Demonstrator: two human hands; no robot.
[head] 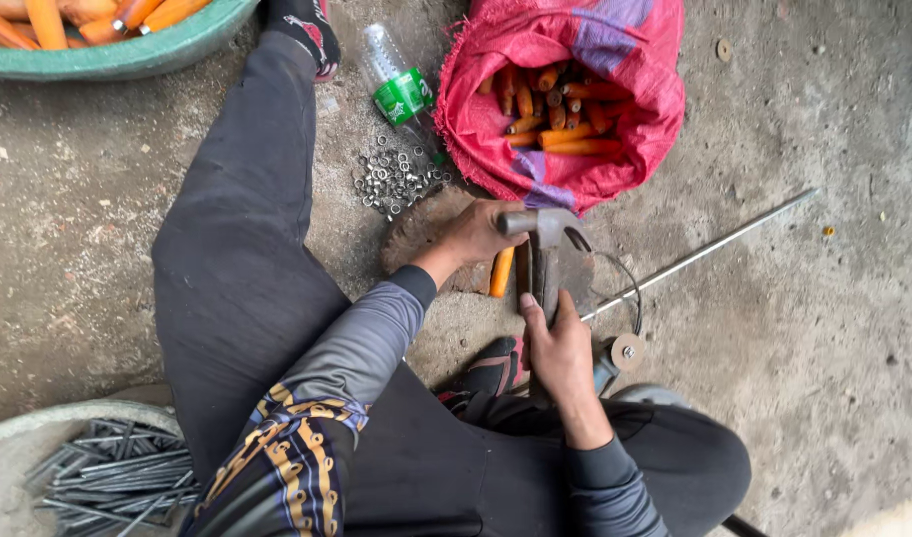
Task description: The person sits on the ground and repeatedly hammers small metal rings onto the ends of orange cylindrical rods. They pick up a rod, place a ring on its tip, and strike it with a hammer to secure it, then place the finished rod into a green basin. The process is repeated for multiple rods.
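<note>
R hand [560, 348] clenched on 1 claw hammer [545, 249]; L hand [476, 237] grasping 1 orange handle [501, 271] on wood block [416, 227]. 1 red sack [615, 169], 1 bottle [401, 89], pile of nuts [391, 179].

The sack [560, 94] is bright pink with purple stripes, and the handles [560, 114] inside it are orange. One more orange handle [501, 271] lies under the grey steel hammer [543, 249]. The basin [128, 50] is green. The clear bottle [401, 94] wears a green label. The sleeve [307, 438] is grey, its dark cuff patterned in what looks like gold chain. The floor [824, 348] is dull grey-brown.
</note>
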